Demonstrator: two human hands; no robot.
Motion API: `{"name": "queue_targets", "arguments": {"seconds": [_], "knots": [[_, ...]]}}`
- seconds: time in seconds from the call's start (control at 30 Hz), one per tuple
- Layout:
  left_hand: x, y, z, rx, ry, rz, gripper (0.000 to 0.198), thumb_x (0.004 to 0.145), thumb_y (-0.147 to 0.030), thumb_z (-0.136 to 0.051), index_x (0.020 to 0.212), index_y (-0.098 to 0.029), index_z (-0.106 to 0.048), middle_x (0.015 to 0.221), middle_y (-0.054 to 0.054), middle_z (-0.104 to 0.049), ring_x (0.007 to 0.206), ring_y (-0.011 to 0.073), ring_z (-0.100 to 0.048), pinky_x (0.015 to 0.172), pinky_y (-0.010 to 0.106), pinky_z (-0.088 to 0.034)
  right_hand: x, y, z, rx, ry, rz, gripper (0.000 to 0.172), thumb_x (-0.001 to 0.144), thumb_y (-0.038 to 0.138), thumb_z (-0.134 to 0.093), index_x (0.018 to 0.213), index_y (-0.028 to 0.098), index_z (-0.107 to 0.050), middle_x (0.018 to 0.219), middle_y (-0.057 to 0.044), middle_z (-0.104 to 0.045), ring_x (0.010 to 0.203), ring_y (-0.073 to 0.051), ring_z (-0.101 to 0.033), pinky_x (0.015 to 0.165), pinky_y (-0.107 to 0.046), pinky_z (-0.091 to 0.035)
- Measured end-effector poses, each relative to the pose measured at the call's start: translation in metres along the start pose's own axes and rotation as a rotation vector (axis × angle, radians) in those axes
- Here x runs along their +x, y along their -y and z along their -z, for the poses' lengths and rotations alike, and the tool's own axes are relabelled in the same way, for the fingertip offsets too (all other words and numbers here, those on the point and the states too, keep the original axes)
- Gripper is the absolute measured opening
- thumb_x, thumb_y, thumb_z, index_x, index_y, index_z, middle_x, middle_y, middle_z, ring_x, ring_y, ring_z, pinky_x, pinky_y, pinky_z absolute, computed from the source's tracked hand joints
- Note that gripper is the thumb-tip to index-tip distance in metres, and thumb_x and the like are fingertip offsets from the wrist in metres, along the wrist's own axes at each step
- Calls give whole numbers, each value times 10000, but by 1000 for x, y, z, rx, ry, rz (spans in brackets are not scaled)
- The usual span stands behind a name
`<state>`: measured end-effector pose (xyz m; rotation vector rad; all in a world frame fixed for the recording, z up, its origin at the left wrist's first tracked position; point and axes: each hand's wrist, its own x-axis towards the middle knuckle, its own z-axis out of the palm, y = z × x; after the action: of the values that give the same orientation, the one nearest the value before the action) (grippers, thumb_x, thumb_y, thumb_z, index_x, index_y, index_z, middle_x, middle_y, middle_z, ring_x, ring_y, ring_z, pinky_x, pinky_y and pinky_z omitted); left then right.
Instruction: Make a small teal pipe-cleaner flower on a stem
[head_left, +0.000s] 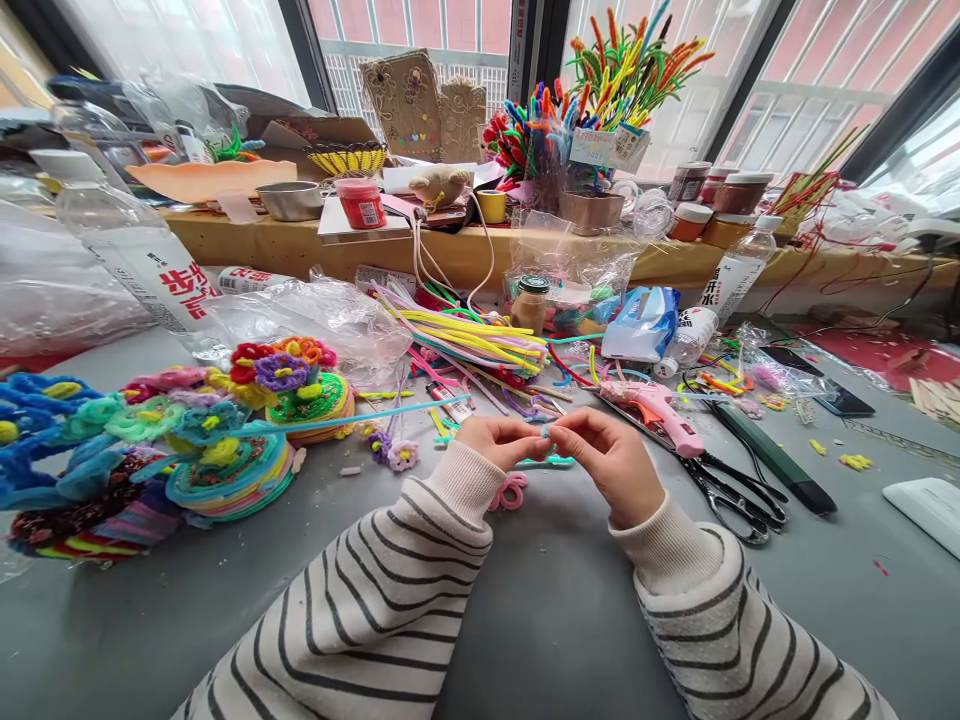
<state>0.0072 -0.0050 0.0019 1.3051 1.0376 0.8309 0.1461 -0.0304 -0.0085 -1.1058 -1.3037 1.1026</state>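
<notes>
My left hand (491, 440) and my right hand (607, 462) meet in front of me above the table, fingertips pinched together. Between them shows a small light blue bit of pipe cleaner (545, 433), mostly covered by the fingers. A long light blue stem (360, 413) stretches left from near my left hand; whether it joins the pinched bit is hidden. Just below the hands lies a looped pink pipe cleaner (510, 491). A purple and a pale pink pipe-cleaner flower (403, 456) rest left of my left hand.
Pipe-cleaner flowers on round coiled bases (232, 480) crowd the left side. A bundle of pipe cleaners (472, 340) lies behind my hands. To the right are a pink glue gun (660, 410), black-handled scissors (739, 500) and a dark green tool (780, 465). Bottles stand on both sides.
</notes>
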Motion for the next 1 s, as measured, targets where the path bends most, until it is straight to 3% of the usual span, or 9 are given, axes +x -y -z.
{"name": "queue_targets", "arguments": {"seconds": [0.43, 0.73, 1.0], "knots": [[2, 2, 1, 85, 13, -49, 85, 562, -212, -601, 550, -128, -601, 523, -4, -589, 546, 105, -531, 571, 215, -423, 0, -3, 1, -46, 2, 38, 106, 652, 262, -589, 663, 163, -553, 625, 5, -573, 596, -108, -546, 565, -225, -433], [1, 1, 0, 0, 62, 83, 139, 505, -235, -652, 541, -110, -603, 507, 6, -583, 512, 99, -522, 533, 213, -414, 1, -6, 1, -73, -16, 36, 137, 648, 288, -587, 653, 160, -538, 622, 6, -539, 581, -104, -503, 542, -225, -410], [1, -3, 1, -13, -5, 23, 139, 532, -245, -640, 573, -113, -625, 538, 8, -584, 558, 105, -523, 597, 231, -414, 2, -3, 3, -27, -53, 14, 165, 640, 316, -592, 659, 160, -542, 606, 19, -517, 553, -84, -462, 521, -206, -371]]}}
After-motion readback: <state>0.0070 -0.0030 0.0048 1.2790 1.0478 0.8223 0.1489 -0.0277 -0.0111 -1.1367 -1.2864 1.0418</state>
